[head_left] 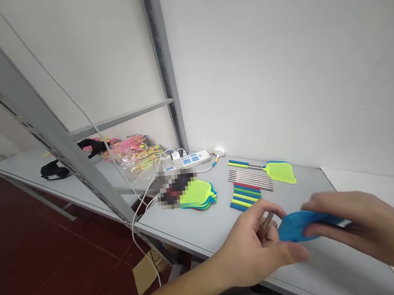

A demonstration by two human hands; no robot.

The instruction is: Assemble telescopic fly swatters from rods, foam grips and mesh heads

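Observation:
My left hand is closed around a thin metal rod, whose end shows between thumb and fingers. In my right hand, a blue perforated fly swatter head is gripped between thumb and fingers, close to my left hand. Whether rod and head touch is hidden by my fingers. Just beyond lie several blue, green, yellow and red handle tubes in a row. Behind them is a row of metal rods. Fly swatters with a yellow-green head lie at the back. A stack of loose swatter heads sits left.
A white power strip with plugged-in adapters stands by the wall, and white cables hang over the front edge of the grey table. A metal upright separates another table holding bagged colourful items. Cardboard lies on the floor.

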